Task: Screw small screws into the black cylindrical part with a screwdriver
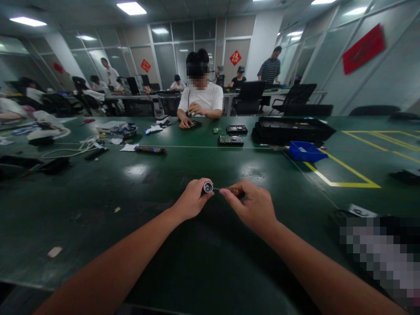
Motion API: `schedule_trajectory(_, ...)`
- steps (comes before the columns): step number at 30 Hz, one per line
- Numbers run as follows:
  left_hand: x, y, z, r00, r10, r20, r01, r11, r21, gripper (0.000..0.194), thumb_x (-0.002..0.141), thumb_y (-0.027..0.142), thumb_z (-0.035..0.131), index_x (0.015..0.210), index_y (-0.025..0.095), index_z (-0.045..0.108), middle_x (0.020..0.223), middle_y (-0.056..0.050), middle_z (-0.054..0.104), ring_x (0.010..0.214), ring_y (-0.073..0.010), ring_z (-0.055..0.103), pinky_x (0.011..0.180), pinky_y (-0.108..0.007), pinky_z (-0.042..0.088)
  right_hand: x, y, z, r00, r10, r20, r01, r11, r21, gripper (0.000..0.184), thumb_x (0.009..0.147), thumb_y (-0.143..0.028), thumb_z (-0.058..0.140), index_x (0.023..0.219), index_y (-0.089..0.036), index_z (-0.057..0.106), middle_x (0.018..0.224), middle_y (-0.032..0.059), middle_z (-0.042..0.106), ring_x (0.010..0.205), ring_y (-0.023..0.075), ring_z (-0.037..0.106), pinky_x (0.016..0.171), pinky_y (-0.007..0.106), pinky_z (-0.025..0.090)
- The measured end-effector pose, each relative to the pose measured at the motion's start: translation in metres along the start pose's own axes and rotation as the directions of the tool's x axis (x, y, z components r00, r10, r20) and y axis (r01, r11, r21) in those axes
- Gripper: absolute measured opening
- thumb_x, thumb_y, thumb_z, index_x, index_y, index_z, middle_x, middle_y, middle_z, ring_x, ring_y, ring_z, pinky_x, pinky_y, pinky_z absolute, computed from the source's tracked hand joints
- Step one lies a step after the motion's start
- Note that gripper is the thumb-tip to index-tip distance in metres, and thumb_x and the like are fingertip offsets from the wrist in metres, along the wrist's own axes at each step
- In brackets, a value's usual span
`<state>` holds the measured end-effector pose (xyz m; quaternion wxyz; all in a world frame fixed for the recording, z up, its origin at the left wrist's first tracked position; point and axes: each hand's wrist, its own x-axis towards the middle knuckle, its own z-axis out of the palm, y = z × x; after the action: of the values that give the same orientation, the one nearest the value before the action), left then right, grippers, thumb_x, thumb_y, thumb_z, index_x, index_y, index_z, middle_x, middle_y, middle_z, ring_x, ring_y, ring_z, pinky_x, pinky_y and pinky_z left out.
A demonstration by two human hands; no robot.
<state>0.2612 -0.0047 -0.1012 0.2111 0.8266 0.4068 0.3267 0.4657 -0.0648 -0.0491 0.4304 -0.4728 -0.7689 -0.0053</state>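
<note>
My left hand (193, 199) is closed around a dark cylindrical piece with a pale round rim (208, 187), its hollow end facing me. What kind of part it is, I cannot make out. In my right hand (254, 203) is a screwdriver with an amber-brown handle (236, 191). Its thin metal shaft (216, 189) points left and meets the rim of the cylindrical piece; whether it touches a screw is too small to tell. Both hands are held above the green tabletop (157, 245).
A blue bin (306, 152) and a long black case (292, 130) stand at the back right. Opened devices with circuit boards (231, 140) lie mid-table. A dark cylindrical tool (150, 149) and a white cable (70, 151) are at left. Across sits a co-worker (201, 96).
</note>
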Motion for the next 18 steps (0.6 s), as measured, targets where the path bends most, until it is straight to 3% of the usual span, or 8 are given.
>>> schedule_trajectory(2, 0.0005, 0.0004, 0.0004, 1.0, 0.024, 0.002, -0.024, 1.0, 0.011, 0.022, 0.096, 0.037, 0.055, 0.111, 0.021, 0.057, 0.106, -0.007, 0.064, 0.1, -0.0247, 0.057, 0.089, -0.04, 0.044, -0.0004, -0.0013, -0.0006, 0.999, -0.034, 0.024, 0.033, 0.998, 0.052, 0.013, 0.093, -0.031, 0.06, 0.094, -0.018, 0.063, 0.077, 0.0036, 0.067, 0.067, 0.016, 0.062, 0.061, 0.029, 0.047)
schedule_trajectory(5, 0.0011, 0.0014, 0.0009, 1.0, 0.031, 0.004, -0.031, 0.999, 0.025, 0.021, 0.096, 0.035, 0.056, 0.11, 0.02, 0.057, 0.105, -0.007, 0.064, 0.098, -0.0249, 0.057, 0.089, -0.04, 0.044, -0.0014, -0.0026, -0.0018, 0.994, -0.078, 0.07, 0.07, 0.991, 0.112, 0.016, 0.095, -0.022, 0.051, 0.108, -0.018, 0.06, 0.094, 0.0081, 0.069, 0.081, 0.0188, 0.066, 0.073, 0.033, 0.052)
schedule_trajectory(12, 0.0016, 0.0015, 0.0037, 1.0, 0.01, 0.002, -0.01, 1.0, 0.016, 0.018, 0.094, 0.031, 0.058, 0.11, 0.021, 0.057, 0.105, -0.006, 0.064, 0.098, -0.0245, 0.057, 0.089, -0.039, 0.044, -0.0015, -0.0036, -0.0013, 0.988, -0.006, 0.154, -0.013, 0.992, 0.125, 0.017, 0.097, -0.033, 0.052, 0.104, -0.021, 0.061, 0.087, 0.0039, 0.07, 0.074, 0.0176, 0.066, 0.068, 0.031, 0.049)
schedule_trajectory(15, 0.0015, 0.0, 0.0045, 1.0, 0.023, 0.004, -0.023, 1.0, 0.013, 0.019, 0.095, 0.031, 0.057, 0.111, 0.021, 0.057, 0.106, -0.006, 0.064, 0.099, -0.0245, 0.057, 0.089, -0.04, 0.044, -0.0013, -0.0039, -0.0003, 0.992, 0.004, 0.128, -0.019, 0.993, 0.116, 0.02, 0.1, -0.03, 0.047, 0.1, -0.021, 0.064, 0.084, 0.0031, 0.07, 0.073, 0.0169, 0.065, 0.067, 0.031, 0.046)
schedule_trajectory(18, 0.0012, -0.0007, 0.0042, 1.0, 0.012, -0.006, -0.012, 1.0, 0.006, 0.02, 0.094, 0.029, 0.058, 0.112, 0.021, 0.056, 0.107, -0.006, 0.064, 0.1, -0.0246, 0.057, 0.09, -0.04, 0.044, -0.0024, -0.0034, -0.0006, 0.994, -0.002, 0.105, -0.012, 0.991, 0.131, 0.022, 0.099, -0.024, 0.044, 0.11, -0.018, 0.062, 0.094, 0.0066, 0.07, 0.082, 0.0185, 0.065, 0.071, 0.031, 0.047)
